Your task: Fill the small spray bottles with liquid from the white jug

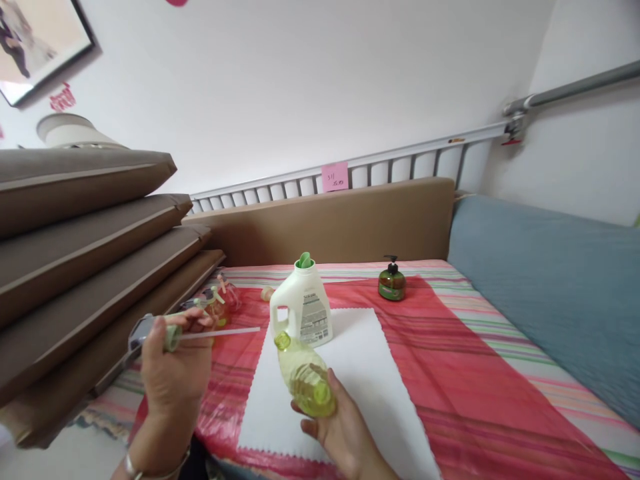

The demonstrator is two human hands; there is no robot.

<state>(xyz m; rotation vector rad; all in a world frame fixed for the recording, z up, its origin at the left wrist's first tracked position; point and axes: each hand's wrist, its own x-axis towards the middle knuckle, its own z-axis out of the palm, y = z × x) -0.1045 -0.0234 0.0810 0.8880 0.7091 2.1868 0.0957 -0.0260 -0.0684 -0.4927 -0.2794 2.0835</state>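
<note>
One yellow bottle [304, 377] lies tilted in the right hand [345, 425].

On my feed I see a framed picture [40, 47] upper left, stacked cushions [95, 243] below it, a pink note [335, 177] upper centre, a grey pipe [590, 84] upper right.

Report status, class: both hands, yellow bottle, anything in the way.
Left hand: holding spray head, tube pointing right. Right hand: holding yellow bottle, tilted, neck uncapped. White jug standing beyond; nothing seen between tube and bottle.
</note>
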